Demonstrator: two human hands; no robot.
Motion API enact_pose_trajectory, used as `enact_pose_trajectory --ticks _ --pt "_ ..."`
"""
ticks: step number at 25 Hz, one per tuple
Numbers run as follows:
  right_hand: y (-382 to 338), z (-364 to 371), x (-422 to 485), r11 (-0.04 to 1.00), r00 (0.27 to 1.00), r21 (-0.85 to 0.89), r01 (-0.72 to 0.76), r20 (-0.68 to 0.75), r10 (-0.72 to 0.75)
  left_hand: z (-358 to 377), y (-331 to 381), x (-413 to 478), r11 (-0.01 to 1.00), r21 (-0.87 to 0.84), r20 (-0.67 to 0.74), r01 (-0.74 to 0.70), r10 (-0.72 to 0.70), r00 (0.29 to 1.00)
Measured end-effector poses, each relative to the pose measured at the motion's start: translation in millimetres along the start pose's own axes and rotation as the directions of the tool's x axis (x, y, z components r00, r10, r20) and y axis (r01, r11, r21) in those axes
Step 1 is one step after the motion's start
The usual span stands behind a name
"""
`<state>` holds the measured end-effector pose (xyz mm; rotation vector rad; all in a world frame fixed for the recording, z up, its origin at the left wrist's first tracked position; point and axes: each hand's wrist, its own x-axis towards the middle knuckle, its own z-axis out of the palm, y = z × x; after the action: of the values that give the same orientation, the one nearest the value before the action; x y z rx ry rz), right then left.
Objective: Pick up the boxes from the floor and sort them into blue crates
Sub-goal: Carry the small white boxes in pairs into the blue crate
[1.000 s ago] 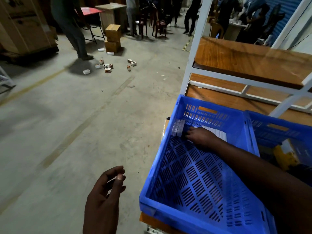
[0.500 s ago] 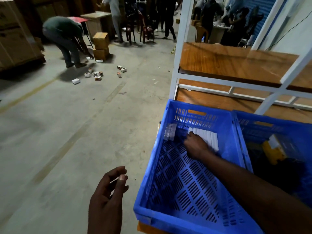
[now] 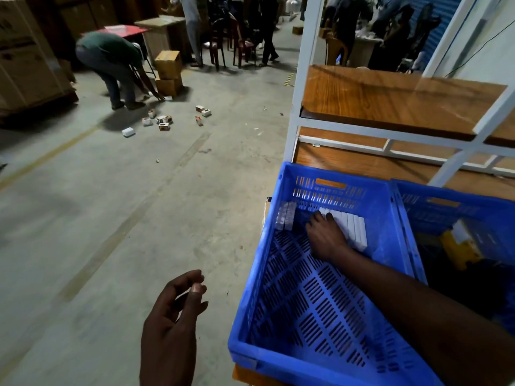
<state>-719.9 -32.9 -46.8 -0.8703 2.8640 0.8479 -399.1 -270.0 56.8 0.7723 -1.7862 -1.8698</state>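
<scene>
Blue crate [image 3: 256, 274]: right hand [image 3: 326, 238] inside, fingers laid over row of white boxes [image 3: 355, 227] at far wall, likely squaring them up. Left hand [image 3: 172, 324] loosely curled, empty, over floor [image 3: 111, 218]. Hands apart. Next: walk to scattered boxes [image 3: 164, 122], well away.

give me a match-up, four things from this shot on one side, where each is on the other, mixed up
Things
1 right hand
2 left hand
3 yellow item
4 loose boxes

Places
a in the right crate
b on the floor by a bending person
c on the white boxes in the left crate
d over the floor, holding nothing

Pairs: 1-c, 2-d, 3-a, 4-b
</scene>
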Motion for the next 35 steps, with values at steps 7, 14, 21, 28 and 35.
enact_pose_trajectory --ticks 7,14,21,28,35 --pt "0 -43 -18 0.975 0.986 0.197 -0.099 -0.109 0.122 2 11 0 0.999 -0.005 -0.004 0.034 -0.034 0.999" --pt "-38 -213 -108 0.715 0.799 0.687 0.130 -0.499 0.334 -27 34 -10 0.999 -0.041 -0.139 -0.031 0.025 0.990" --pt "-251 -328 -198 -0.177 0.875 0.859 0.480 -0.485 0.021 -139 35 -49 0.990 -0.078 -0.450 -0.114 0.067 0.891" --pt "-498 -398 -299 -0.377 0.684 0.846 0.376 -0.528 -0.504 -369 10 -162 0.995 -0.058 -0.837 -0.085 -0.002 0.548" --pt "-717 -440 -452 -0.359 0.276 0.880 0.313 -0.446 -0.852 -574 -32 -322 0.986 -0.168 -0.985 -0.022 -0.167 0.045"
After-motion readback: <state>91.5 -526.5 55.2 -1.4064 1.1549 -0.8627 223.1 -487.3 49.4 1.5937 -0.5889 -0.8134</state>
